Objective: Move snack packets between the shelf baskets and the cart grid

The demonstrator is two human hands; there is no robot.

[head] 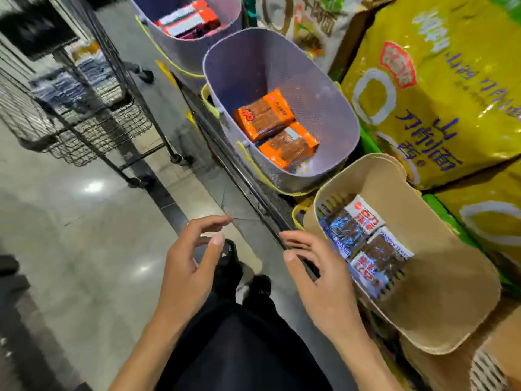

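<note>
Packets [363, 244] in tan basket [442, 280] just beside released right grip [324, 289], left grip [186, 272] likewise released

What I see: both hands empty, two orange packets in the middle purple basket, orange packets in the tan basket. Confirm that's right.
Wrong on one point: in the head view the tan basket holds blue-and-white packets, not orange. The rest stands.

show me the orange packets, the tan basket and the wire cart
orange packets [265, 115]: head view, face of the upper packet
tan basket [439, 300]: head view, bare inner wall
wire cart [93, 131]: head view, mesh of its basket
</note>
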